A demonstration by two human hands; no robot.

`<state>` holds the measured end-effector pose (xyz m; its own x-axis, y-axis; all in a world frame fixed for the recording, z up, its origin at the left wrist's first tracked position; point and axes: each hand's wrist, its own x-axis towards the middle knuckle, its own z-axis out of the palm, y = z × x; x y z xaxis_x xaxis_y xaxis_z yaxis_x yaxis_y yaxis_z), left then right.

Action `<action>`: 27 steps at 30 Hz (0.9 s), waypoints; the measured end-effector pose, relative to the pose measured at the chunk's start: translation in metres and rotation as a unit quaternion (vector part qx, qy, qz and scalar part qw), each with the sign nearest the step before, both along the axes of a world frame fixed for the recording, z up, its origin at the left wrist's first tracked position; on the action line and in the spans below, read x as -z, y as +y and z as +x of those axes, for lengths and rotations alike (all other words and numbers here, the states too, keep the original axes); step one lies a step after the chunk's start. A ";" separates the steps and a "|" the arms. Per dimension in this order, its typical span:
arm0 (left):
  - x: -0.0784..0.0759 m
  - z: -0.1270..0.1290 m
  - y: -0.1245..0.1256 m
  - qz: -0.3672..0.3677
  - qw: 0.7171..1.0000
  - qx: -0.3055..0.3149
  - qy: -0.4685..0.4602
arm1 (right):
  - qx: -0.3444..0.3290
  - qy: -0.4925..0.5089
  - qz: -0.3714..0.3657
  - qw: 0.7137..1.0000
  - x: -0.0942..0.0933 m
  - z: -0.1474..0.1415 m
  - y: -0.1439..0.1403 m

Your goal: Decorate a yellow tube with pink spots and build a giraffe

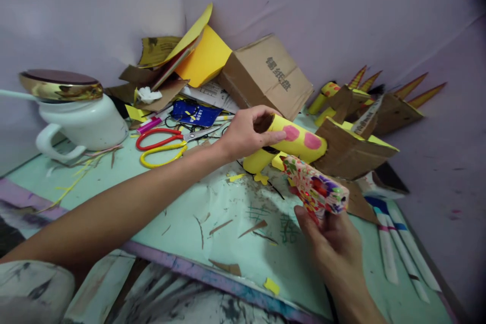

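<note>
Yellow tube [292, 143] with pink spots, floral-patterned glue gun [317, 190] in red, purple, green, pale mint counter [182, 202], red-handled scissors [159, 140], yellow-handled scissors [164, 155], white mug [81, 124] under gold lid [61, 86], brown cardboard box [266, 75]

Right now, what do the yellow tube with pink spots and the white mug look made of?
The yellow tube in the left hand looks like a cardboard roll with a matte yellow covering: its open end shows brown. The white mug looks like glossy ceramic or enamel, judging by its sheen.

The right hand [334, 243] hid the flowery glue gun's [317, 190] grip, and the frame's bottom edge cut off that wrist.
</note>
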<state>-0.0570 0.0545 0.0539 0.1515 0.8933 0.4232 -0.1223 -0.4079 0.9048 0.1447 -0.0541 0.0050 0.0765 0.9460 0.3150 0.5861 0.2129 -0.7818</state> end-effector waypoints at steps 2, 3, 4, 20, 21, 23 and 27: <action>0.000 0.000 -0.001 -0.004 1.000 0.000 0.000 | -0.004 -0.002 0.011 1.000 0.001 -0.001 0.002; 0.000 0.001 -0.001 -0.008 1.000 0.002 -0.002 | -0.004 -0.005 0.017 1.000 0.002 -0.002 0.004; 0.000 0.001 -0.001 -0.012 1.000 0.005 -0.008 | 0.000 -0.009 0.024 1.000 0.003 -0.003 0.004; 0.004 0.005 0.002 -0.025 0.999 0.006 -0.046 | 0.013 -0.083 0.040 0.996 0.012 -0.012 0.008; 0.005 0.005 0.003 -0.025 0.999 0.008 -0.047 | 0.017 -0.085 0.037 0.996 0.012 -0.012 0.008; 0.006 0.005 0.003 -0.023 0.999 0.006 -0.042 | 0.030 -0.094 0.033 0.995 0.012 -0.011 0.008; 0.005 0.004 0.003 -0.019 0.999 -0.001 -0.032 | 0.040 -0.082 0.008 0.996 0.015 -0.008 0.008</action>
